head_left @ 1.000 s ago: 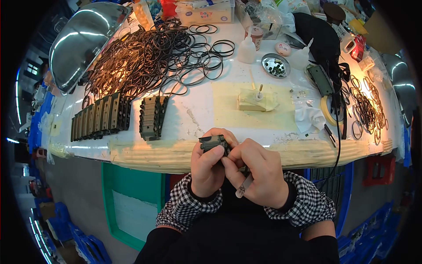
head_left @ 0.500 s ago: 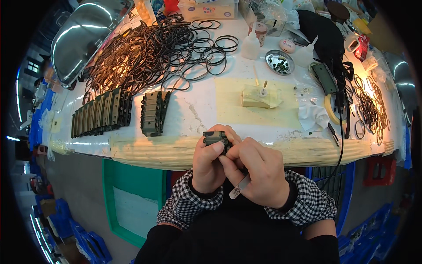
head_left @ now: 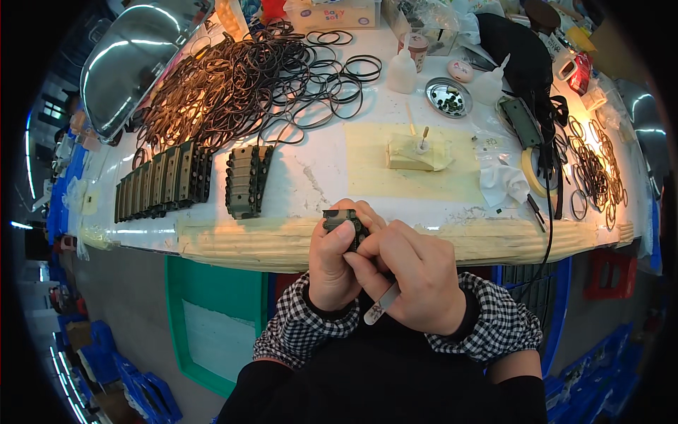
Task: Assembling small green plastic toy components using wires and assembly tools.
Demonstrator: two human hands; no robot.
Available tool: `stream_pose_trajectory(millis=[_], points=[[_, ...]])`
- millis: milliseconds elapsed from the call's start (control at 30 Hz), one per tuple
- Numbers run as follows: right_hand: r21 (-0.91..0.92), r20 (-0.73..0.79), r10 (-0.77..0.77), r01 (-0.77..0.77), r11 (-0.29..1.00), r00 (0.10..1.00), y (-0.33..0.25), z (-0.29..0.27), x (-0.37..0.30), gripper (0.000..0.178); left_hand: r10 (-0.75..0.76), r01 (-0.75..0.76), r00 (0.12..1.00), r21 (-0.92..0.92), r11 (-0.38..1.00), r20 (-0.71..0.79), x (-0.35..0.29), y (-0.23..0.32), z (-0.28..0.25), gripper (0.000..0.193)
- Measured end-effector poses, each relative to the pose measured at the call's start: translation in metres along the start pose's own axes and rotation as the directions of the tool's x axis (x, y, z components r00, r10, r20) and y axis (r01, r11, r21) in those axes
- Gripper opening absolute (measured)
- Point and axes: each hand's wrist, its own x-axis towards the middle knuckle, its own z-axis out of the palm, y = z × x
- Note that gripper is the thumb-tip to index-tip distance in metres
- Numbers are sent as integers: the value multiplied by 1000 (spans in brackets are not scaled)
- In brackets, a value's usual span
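My left hand [head_left: 332, 272] grips a small dark green camouflage-patterned piece [head_left: 340, 215], apparently a toy vehicle body, near the table's front edge. Its thumb presses on the face turned toward me. Close against it, my right hand [head_left: 427, 283] is closed on tweezers [head_left: 381, 305], whose flat silver end sticks out below the fingers. The working tips are hidden between the two hands at the piece's right side. Left of the hands stand similar green pieces [head_left: 247, 182] with small round wheels along their edges, and a longer row of them [head_left: 162, 180].
A tangled heap of black rubber loops [head_left: 233, 85] covers the back left, beside a lamp hood [head_left: 134, 63]. A yellowish block [head_left: 413, 159] lies on a yellow sheet. Behind are a round metal dish [head_left: 448, 106] of small green bits and squeeze bottles [head_left: 401, 74].
The green piece has turned slightly and shifted left in my left hand. My right fingertips and the tweezers' end have moved a little left.
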Motion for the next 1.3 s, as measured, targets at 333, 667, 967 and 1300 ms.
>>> stream_pose_trajectory(millis=[333,667,967,1300], points=[[-17,340,-27,34,999,940,2,-26,-6,21,-39,25,997,-188,982,-72,4,10,-2,25],[57,244,-82,70,996,966,23,-33,-15,20,-118,77,989,-369,926,-89,9,9,-11,23],[103,270,-43,16,995,962,35,-26,-7,18,-169,122,982,-416,901,-79,15,6,-20,23],[0,270,-88,91,996,959,40,-23,-24,19,-138,100,987,-344,934,-87,19,9,-21,21]])
